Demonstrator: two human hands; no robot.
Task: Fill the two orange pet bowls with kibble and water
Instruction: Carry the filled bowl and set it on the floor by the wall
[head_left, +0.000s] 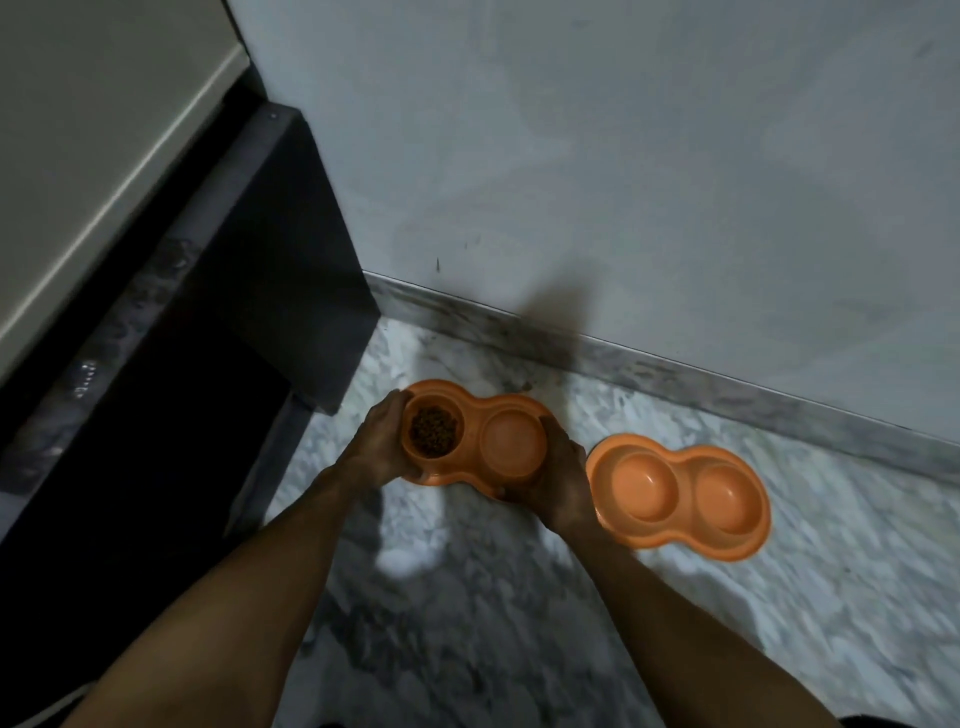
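Note:
Two orange double pet bowls are near the wall on a marble floor. I hold the left bowl (470, 415) at both ends: my left hand (382, 441) grips its left end, my right hand (558, 478) grips its right end. Brown kibble (434, 430) fills its left cup; its right cup (511, 439) looks smooth, and I cannot tell whether it holds water. The second bowl (678, 496) lies flat on the floor just right of my right hand, both cups holding no kibble.
A grey wall (623, 182) with a marble skirting (675, 371) runs behind the bowls. A dark cabinet base (249, 312) under a pale counter (104, 130) stands to the left. Marble floor (467, 597) stretches in front.

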